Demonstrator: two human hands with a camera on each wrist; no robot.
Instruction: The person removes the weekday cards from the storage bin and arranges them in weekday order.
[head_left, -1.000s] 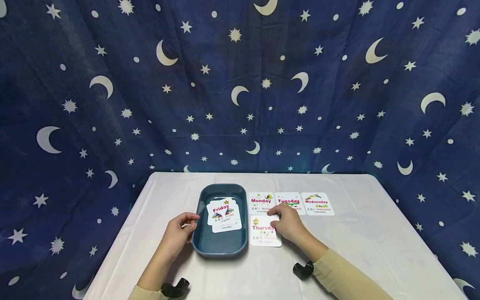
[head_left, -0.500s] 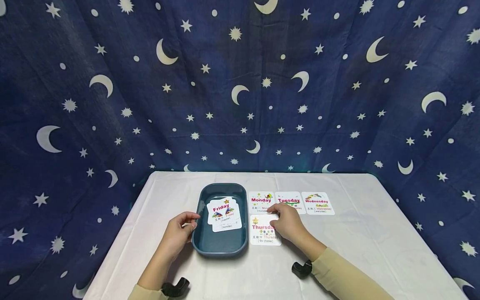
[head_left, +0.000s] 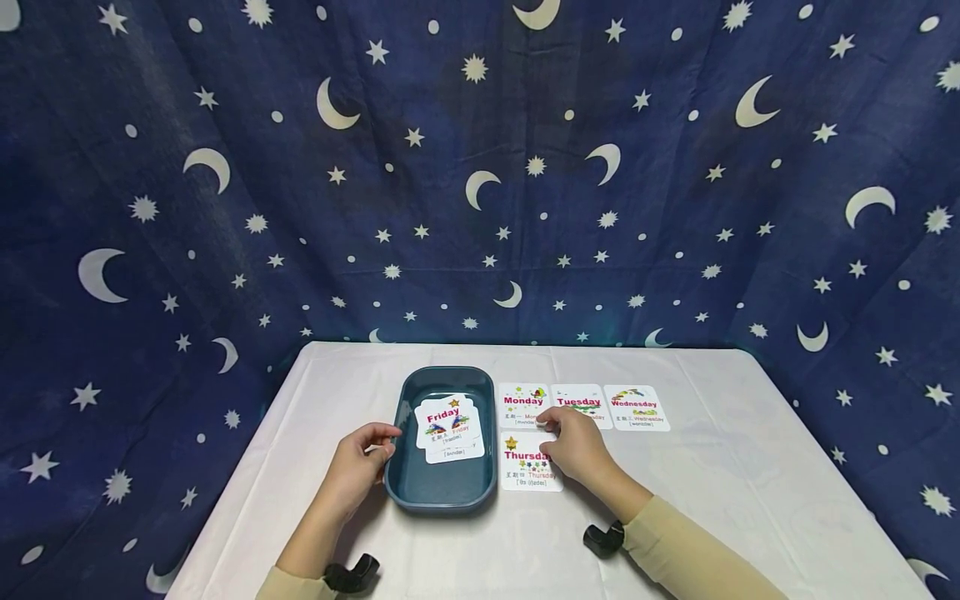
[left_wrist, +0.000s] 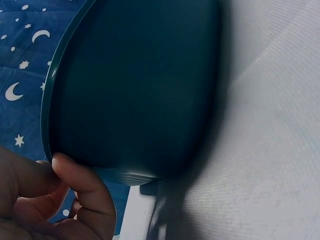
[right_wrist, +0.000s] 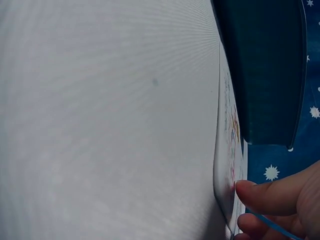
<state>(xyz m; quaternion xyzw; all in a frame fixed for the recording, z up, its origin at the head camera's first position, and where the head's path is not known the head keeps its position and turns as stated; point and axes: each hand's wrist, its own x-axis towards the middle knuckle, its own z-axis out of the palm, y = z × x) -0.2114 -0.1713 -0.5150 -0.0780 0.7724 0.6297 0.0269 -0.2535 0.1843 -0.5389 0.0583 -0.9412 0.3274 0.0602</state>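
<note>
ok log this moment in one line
left hand: holds tray; right hand: touches Thursday card; Friday card: in tray; Monday, Tuesday, Wednesday cards: in one row

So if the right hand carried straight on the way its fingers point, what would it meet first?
Probably the dark blue tray, its right wall, beyond the Monday card. Fingertip height is unclear, so the right hand may brush that card first.

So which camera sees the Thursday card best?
The head view: the Thursday card faces up with its name readable. The right wrist view shows it slanted and thin; the left wrist view doesn't show it.
</note>
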